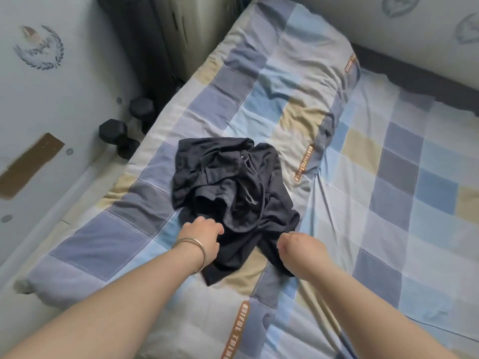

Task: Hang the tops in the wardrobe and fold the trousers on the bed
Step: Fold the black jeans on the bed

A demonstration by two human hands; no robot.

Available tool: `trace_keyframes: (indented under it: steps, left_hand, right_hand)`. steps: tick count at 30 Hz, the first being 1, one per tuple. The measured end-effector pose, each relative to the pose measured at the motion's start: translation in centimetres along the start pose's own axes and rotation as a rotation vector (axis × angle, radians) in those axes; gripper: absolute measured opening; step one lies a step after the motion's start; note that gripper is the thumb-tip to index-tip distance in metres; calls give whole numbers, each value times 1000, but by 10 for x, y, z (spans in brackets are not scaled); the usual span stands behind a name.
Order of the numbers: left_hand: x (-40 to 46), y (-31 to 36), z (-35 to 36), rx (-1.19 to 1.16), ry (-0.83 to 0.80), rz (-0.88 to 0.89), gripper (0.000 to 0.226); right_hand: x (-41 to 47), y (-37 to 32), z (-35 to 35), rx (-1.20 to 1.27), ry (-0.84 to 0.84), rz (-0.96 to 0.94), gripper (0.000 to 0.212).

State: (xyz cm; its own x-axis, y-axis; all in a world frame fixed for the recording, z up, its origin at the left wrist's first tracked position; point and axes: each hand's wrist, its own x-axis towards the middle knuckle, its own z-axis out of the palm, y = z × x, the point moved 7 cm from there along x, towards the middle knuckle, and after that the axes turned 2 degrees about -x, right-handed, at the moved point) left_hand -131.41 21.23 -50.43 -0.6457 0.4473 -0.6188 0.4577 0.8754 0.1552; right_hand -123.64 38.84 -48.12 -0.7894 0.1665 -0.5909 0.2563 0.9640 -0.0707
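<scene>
- A crumpled heap of dark navy cloth garments [233, 195] is seen lying on the checked blue, grey and beige quilt [280, 81], near the middle of the bed
- The left hand [204, 237], with a thin metal bangle [193, 251] at its wrist, is placed at the near left edge of the heap; its fingers are curled into the cloth, which appears to be gripped
- The right hand [290, 247] is held at the near right edge of the heap; its fingers are turned away from the camera, so it cannot be told whether cloth is held
- The step in hand is judged to be the taking up and sorting of one garment from the heap
- Tops and trousers cannot be told apart in the heap
- The next move calls for one garment to be lifted clear and shaken out, so that its kind is identified
- Black hexagonal dumbbells [121, 130] are seen on the floor beside the bed, well apart from the heap
</scene>
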Motion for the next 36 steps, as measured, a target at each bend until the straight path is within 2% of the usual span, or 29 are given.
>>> trace_keyframes:
  steps: [5,7,9,10,11,13,16,18,21,23,29,33,36]
  left_hand:
    - [74,18,42,534,88,285,65]
    - [100,15,53,684,91,329,55]
    - [115,8,57,672,70,319,41]
    - [117,7,56,646,89,332,37]
    - [115,8,55,625,100,361,34]
    - [98,9,49,520,67,396,27]
    - [65,1,31,280,28,326,19]
    - [38,0,7,169,20,294,24]
    - [-9,18,-33,0,-32,348,35]
    - [-36,28,-59,-75,-41,372,32]
    - [-85,44,-100,41,-18,265,20]
    - [-112,39,-97,30,-192,193,39]
    - [-130,58,-138,56,-167,211,33]
  right_hand:
    - [76,-34,28,46,126,-199,32]
    - [97,-51,44,-51,121,-345,49]
    - [111,-57,68,-227,32,-399,73]
    - [116,-56,76,-285,15,-390,78]
    - [118,-56,79,-324,18,-377,75]
    - [115,-61,77,-387,77,-405,52]
    - [96,-60,57,-360,42,-431,26]
    - [73,-51,31,-260,-15,-410,24]
    - [22,-31,-26,-104,-86,-358,21]
    - [-19,-20,-73,12,-113,-323,14]
    - [-165,6,-232,48,-46,-304,12]
    - [-256,65,-314,82,52,-126,20]
    - [-319,136,-340,-106,56,62,29]
